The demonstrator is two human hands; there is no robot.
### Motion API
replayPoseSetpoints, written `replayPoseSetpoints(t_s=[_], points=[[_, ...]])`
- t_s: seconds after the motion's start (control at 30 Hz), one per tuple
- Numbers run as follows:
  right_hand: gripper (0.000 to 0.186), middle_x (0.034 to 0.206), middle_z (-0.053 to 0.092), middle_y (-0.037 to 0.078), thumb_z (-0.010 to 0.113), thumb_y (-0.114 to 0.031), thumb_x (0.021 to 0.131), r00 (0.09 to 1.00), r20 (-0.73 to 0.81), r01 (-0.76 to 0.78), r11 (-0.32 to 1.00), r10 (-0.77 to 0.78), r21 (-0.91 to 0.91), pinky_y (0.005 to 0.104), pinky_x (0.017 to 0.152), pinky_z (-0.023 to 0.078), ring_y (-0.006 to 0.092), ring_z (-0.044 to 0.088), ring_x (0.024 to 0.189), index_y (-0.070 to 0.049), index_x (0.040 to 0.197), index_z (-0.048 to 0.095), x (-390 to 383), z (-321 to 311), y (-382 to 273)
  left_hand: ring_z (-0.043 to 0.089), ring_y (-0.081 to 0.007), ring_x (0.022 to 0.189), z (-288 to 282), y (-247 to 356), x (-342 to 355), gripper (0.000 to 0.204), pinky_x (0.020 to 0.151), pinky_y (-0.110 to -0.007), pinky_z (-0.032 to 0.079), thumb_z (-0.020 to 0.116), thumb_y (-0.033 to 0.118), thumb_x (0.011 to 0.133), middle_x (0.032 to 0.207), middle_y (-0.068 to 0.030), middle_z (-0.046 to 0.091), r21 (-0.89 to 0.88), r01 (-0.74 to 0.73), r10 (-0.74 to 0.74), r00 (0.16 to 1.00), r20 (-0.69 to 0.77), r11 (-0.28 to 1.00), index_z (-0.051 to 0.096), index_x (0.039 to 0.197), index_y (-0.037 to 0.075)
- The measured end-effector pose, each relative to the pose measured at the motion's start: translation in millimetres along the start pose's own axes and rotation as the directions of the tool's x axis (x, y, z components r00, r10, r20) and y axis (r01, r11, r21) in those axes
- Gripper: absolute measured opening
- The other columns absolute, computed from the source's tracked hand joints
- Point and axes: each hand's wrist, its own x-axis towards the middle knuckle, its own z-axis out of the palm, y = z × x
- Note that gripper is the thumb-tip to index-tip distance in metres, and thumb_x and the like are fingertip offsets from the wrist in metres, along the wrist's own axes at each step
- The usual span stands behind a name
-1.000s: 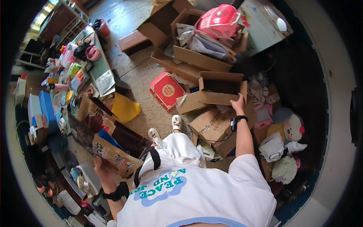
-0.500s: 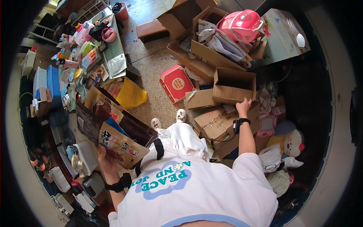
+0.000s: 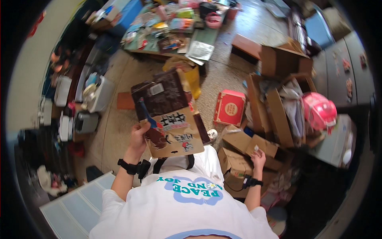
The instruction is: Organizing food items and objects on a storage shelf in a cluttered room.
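My left hand (image 3: 139, 137) is closed on the edge of several flattened paper bags. A kraft-brown paper bag (image 3: 175, 137) with dark lettering and cartoon prints lies in front, and a dark brown bag (image 3: 159, 93) shows behind it. They hang over my lap, tilted. At the right, my right hand (image 3: 258, 158) has its fingers at the near edge of a small cardboard box (image 3: 260, 145), apparently gripping it; the thumb side is partly hidden. Another cardboard box (image 3: 232, 163), closed, lies below it, beside my leg.
A red box (image 3: 230, 107) sits on the floor ahead. Larger open cartons (image 3: 274, 115) with papers and a pink helmet-shaped toy (image 3: 319, 110) stand at the right. A cluttered green table (image 3: 155, 57) is at the far left, near a yellow bag (image 3: 193, 81). A striped panel (image 3: 79, 207) lies near left.
My view has swung to the left, so the room appears shifted rightward. The paper bags have come up and across in front of me in my left hand. My right hand stays at the small box.
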Motion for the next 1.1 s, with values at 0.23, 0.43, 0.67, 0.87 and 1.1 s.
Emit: replayPoseSetpoints(t_s=[0.23,0.43,0.67,0.87,1.1], points=[[0.045,0.110,0.056,0.013,0.055,-0.017,0.087,0.797,0.571,0.124,0.979,-0.194,0.160,0.0284,0.081,0.047,0.0193,0.058,0.096,0.001,0.125,0.039,-75,134,-129,0.059,-0.0098,0.070,-36,-14,-19,0.008,0.067,-0.024,0.047,0.064,0.006,0.078,0.080,-0.0029,0.065,0.059,-0.093,0.098,0.990,-0.100,0.994,0.064,0.084,0.002],[0.107,0.137,0.032,0.014,0.077,-0.037,0.063,0.346,0.918,0.199,0.971,-0.196,0.132,0.0389,0.097,0.033,0.0282,0.034,0.125,-0.011,0.142,0.011,-167,237,-186,0.057,-0.0073,0.069,-64,-2,-43,0.011,0.062,-0.022,0.046,0.068,0.008,0.076,0.078,-0.0019,0.064,0.160,-0.073,0.091,0.990,-0.111,0.984,0.065,0.085,0.002],[0.074,0.114,0.053,0.009,0.077,-0.011,0.062,0.222,0.974,0.168,0.986,-0.048,0.010,0.0323,0.093,0.039,0.0188,0.052,0.103,0.004,0.123,0.037,-241,348,-158,0.053,-0.0052,0.063,-168,18,-86,0.013,0.056,-0.020,0.041,0.069,0.011,0.075,0.072,0.0002,0.062,0.220,-0.179,0.198,0.978,-0.068,0.959,0.065,0.081,0.001],[0.063,0.114,0.054,0.010,0.075,-0.014,0.068,0.094,0.986,0.169,0.974,0.134,-0.149,0.0322,0.094,0.039,0.0183,0.052,0.104,0.002,0.119,0.041,-326,457,-118,0.055,-0.0096,0.074,-294,17,-127,0.024,0.067,-0.023,0.044,0.066,0.011,0.077,0.080,-0.0028,0.061,0.030,-0.208,0.210,0.960,-0.186,0.978,0.059,0.095,-0.002],[0.054,0.109,0.057,0.009,0.069,-0.008,0.071,-0.015,0.985,0.281,0.946,0.171,-0.160,0.0327,0.089,0.045,0.0178,0.057,0.097,0.000,0.118,0.044,-426,572,-74,0.053,-0.0121,0.092,-404,29,-160,0.041,0.079,-0.026,0.044,0.061,0.015,0.080,0.105,-0.0078,0.056,-0.072,-0.363,0.323,0.890,-0.321,0.929,0.045,0.115,-0.001]])
